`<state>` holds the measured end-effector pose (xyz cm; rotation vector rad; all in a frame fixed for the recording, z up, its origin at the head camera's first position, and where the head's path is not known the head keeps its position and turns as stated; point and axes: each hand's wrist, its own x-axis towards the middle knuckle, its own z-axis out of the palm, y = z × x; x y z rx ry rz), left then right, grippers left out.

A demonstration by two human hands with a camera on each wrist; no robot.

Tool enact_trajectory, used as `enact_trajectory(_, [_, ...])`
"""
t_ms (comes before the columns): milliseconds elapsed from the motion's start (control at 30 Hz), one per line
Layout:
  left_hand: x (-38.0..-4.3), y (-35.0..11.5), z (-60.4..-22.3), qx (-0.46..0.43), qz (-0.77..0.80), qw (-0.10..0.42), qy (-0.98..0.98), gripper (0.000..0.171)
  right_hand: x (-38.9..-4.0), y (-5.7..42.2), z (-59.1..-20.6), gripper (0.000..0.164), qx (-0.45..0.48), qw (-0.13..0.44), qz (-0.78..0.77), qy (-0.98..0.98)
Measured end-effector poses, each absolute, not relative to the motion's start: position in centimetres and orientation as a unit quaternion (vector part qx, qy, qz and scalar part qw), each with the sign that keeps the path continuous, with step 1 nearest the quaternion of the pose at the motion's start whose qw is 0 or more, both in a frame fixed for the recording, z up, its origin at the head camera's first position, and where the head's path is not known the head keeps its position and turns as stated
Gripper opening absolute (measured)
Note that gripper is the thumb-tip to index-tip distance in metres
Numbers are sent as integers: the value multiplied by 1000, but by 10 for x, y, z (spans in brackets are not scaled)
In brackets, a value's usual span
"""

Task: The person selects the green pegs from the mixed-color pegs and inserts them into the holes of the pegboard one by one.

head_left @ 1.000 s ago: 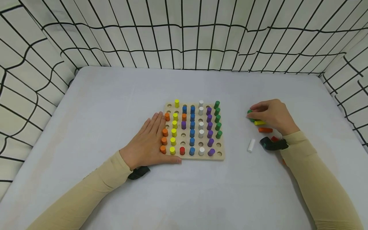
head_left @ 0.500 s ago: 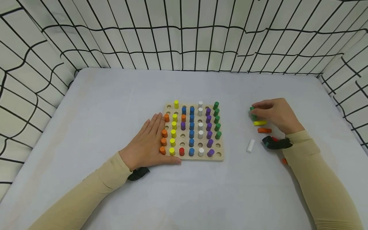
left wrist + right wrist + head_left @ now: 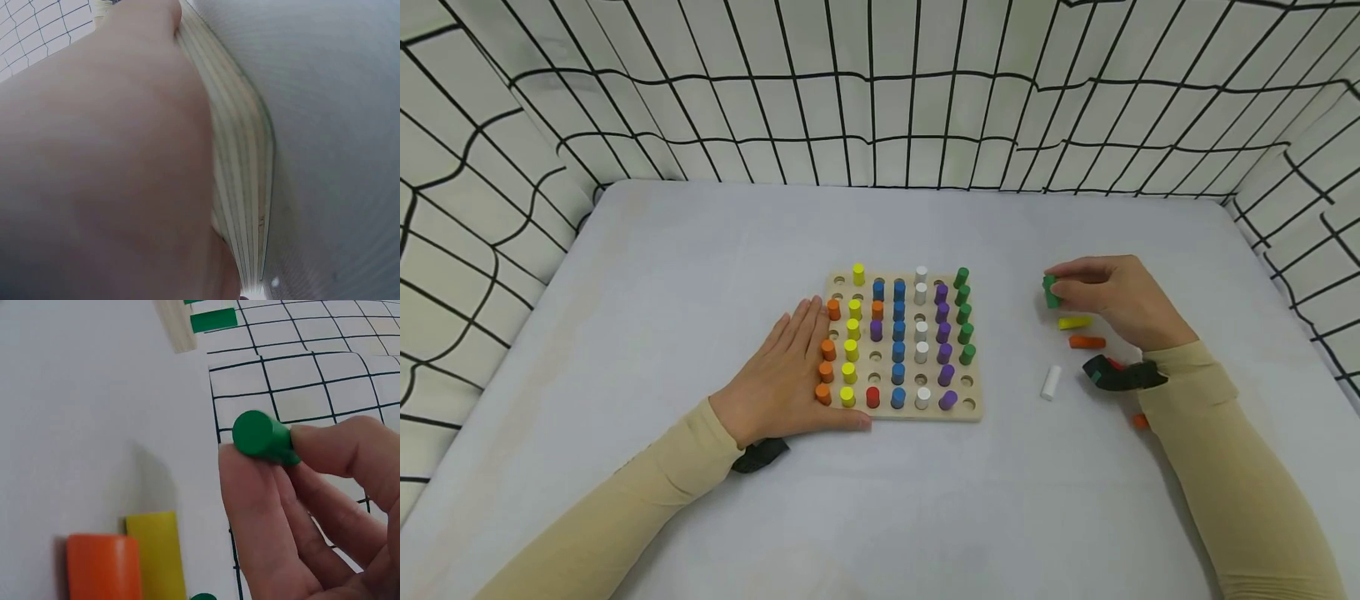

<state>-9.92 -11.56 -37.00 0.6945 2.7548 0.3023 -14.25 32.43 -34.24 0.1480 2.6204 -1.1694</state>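
My left hand [image 3: 778, 375] lies flat along the left and near edges of a wooden pegboard [image 3: 976, 410], fingers straight and thumb along the front. In the left wrist view that hand covers much of the picture, beside the layered side of the pegboard [image 3: 240, 137]. Upright coloured pegs stand in rows, among them a blue peg [image 3: 898, 374] and a red peg [image 3: 872, 397]; some holes are bare. To the right of the board, my right hand [image 3: 1108, 296] pinches a green peg [image 3: 255, 434] between thumb and fingers, raised above the table.
Loose pegs lie below the right hand: a yellow peg [image 3: 1075, 322], an orange peg [image 3: 1087, 342], a white peg [image 3: 1051, 382] and another orange peg [image 3: 1141, 422] near the sleeve. A red peg is partly hidden by the black wrist strap [image 3: 1120, 374]. Black wire mesh [image 3: 872, 108] rises behind the white table.
My right hand has lifted the green peg from beside the yellow peg and turned it, drawing it slightly left. My left hand stays on the board.
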Motion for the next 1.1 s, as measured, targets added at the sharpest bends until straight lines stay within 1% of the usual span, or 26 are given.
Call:
enact_trajectory(233, [-96,-121,-371,235,112,140,955,145,-146,310,-341,41,32,168,-426,888])
enact_trajectory(433, [-95,-125,-372,232,112,139,956,144,-146,300,-338,43,28,187,-441,878])
enact_trajectory(733, [-95,-128,-371,230,105,140,957,145,-143,280,-334,39,-11,173,-490,854])
enact_trajectory(1000, [-99,-122,-371,240,108,149,953,146,-132,272,-330,32,2,150,-486,861])
enact_trajectory(1100, [-99,-121,-370,243,108,149,952,146,-126,270,-330,31,4,147,-494,857])
